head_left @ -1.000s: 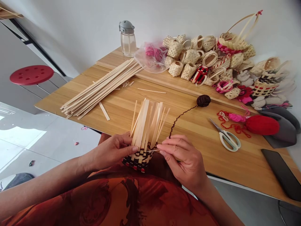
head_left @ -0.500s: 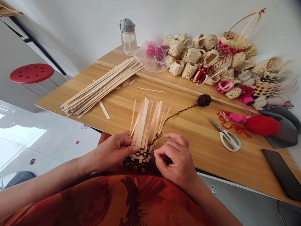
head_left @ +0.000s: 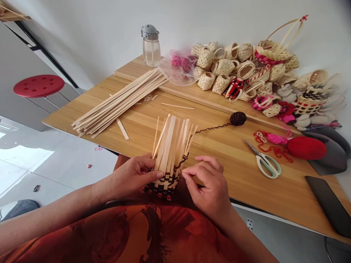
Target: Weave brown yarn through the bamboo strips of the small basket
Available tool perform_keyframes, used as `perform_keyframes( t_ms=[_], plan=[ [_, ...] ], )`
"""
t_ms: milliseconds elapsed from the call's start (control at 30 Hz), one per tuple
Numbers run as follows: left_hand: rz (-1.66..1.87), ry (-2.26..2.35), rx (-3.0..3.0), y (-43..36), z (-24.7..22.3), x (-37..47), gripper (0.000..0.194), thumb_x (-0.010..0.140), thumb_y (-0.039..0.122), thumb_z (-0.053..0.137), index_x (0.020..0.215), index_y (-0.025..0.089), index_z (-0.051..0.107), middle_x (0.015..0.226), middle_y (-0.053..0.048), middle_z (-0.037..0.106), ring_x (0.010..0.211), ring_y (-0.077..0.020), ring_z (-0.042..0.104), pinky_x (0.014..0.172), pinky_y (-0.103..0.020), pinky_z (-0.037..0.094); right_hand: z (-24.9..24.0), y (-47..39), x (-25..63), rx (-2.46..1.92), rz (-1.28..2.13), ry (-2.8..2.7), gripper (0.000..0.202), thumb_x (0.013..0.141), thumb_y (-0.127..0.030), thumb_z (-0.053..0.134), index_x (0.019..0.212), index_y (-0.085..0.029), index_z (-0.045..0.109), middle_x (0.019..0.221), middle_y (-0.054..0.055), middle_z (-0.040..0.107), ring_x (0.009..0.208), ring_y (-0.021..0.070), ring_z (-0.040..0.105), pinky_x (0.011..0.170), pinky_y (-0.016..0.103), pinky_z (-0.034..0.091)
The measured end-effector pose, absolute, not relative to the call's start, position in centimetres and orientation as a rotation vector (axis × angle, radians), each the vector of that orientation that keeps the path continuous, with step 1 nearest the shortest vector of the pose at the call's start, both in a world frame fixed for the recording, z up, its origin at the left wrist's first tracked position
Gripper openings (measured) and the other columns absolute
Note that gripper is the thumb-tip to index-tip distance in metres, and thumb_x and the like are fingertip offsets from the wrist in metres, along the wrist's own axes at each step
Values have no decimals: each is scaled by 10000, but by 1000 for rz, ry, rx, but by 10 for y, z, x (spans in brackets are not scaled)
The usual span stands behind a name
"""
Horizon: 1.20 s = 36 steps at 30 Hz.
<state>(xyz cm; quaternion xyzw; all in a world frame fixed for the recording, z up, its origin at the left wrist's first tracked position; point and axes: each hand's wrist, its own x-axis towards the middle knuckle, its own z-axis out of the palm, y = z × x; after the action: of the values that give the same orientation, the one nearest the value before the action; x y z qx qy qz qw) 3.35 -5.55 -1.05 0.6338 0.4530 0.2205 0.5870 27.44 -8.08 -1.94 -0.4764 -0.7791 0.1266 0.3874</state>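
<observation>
A partly woven basket (head_left: 164,184) of pale strips, with dark and red bands low down, rests near my lap at the table's front edge. Its long strips (head_left: 171,142) point upward. My left hand (head_left: 139,171) grips its left side, thumb across the front. At the right side, my right hand (head_left: 205,179) pinches thumb and index finger together; what lies between them is too small to make out. Dark crinkled yarn (head_left: 214,128) runs from the basket's right side to a dark yarn ball (head_left: 238,118) on the table.
Loose strips (head_left: 117,104) lie at the left of the table (head_left: 216,153). Behind stand a bottle (head_left: 151,45) and many small baskets (head_left: 223,67). On the right are scissors (head_left: 264,160), red yarn (head_left: 306,147) and a black phone (head_left: 329,204). A red stool (head_left: 38,86) stands left.
My right hand has shifted slightly right and its pinching fingertips have risen a little. The yarn between ball and basket hangs lower, behind the strips. My left hand still holds the basket.
</observation>
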Motion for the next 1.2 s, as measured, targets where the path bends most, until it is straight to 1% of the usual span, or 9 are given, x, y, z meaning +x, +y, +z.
perform_keyframes(
  t_ms=[133, 300, 433, 600, 767, 833, 967, 1133, 1200],
  plan=[
    [502, 1061, 1503, -56, -12, 34, 279, 915, 395, 626, 821, 171, 764, 998, -68, 661, 992, -238, 641, 880, -335, 545, -13, -80, 276, -1146, 405, -1967, 133, 849, -93, 675, 827, -223, 686, 772, 10, 732, 1001, 258, 604, 947, 445, 446],
    [477, 1038, 1588, -53, -10, 30, 279, 918, 381, 615, 810, 162, 749, 959, -64, 664, 909, -211, 639, 805, -295, 548, -14, -85, 271, -1071, 940, -1808, 69, 896, -143, 648, 908, -199, 686, 836, 26, 697, 781, 167, 627, 724, 304, 513],
    [368, 930, 1657, -46, 4, 23, 230, 917, 314, 591, 826, 178, 753, 939, -50, 700, 843, -192, 650, 770, -260, 546, -24, -86, 266, -1116, 1223, -1579, 46, 938, -218, 641, 941, -200, 683, 834, 18, 705, 726, 136, 650, 659, 245, 520],
    [335, 939, 1696, -40, 12, 21, 297, 932, 247, 502, 839, 192, 778, 940, -44, 741, 884, -210, 665, 830, -265, 545, -23, -83, 263, -1106, 1182, -1561, 43, 918, -187, 656, 908, -188, 698, 804, 17, 711, 711, 126, 654, 666, 223, 521],
    [356, 968, 1655, -41, 2, 23, 242, 913, 220, 555, 989, 196, 784, 945, -32, 758, 877, -211, 679, 803, -263, 560, -17, -82, 260, -1004, 1127, -1660, 58, 895, -147, 661, 905, -177, 710, 820, 32, 720, 736, 132, 655, 685, 232, 505],
    [353, 955, 1603, -42, 0, 24, 238, 905, 207, 583, 1036, 213, 781, 992, -24, 766, 923, -218, 690, 815, -261, 564, -19, -84, 259, -970, 1184, -1641, 51, 904, -167, 658, 914, -176, 707, 825, 39, 714, 730, 139, 650, 672, 245, 503],
    [282, 953, 1498, -41, 2, 26, 219, 900, 213, 602, 981, 231, 805, 968, -5, 785, 962, -234, 708, 854, -275, 572, -24, -84, 257, -875, 1344, -1472, 55, 934, -221, 643, 939, -185, 684, 820, 37, 680, 702, 139, 636, 645, 258, 512],
    [299, 1034, 1533, -44, 0, 26, 242, 897, 237, 582, 982, 203, 806, 976, -15, 792, 971, -237, 709, 800, -246, 574, -25, -85, 257, -789, 1268, -1521, 43, 919, -165, 648, 906, -182, 685, 1021, 88, 719, 943, 179, 686, 847, 304, 541],
    [348, 1107, 1623, -47, -3, 26, 246, 874, 207, 572, 951, 192, 805, 917, -19, 786, 888, -217, 711, 739, -227, 566, -24, -87, 257, -775, 1320, -1531, 64, 944, -174, 620, 917, -187, 676, 1046, 89, 730, 899, 165, 696, 825, 299, 554]
  ],
)
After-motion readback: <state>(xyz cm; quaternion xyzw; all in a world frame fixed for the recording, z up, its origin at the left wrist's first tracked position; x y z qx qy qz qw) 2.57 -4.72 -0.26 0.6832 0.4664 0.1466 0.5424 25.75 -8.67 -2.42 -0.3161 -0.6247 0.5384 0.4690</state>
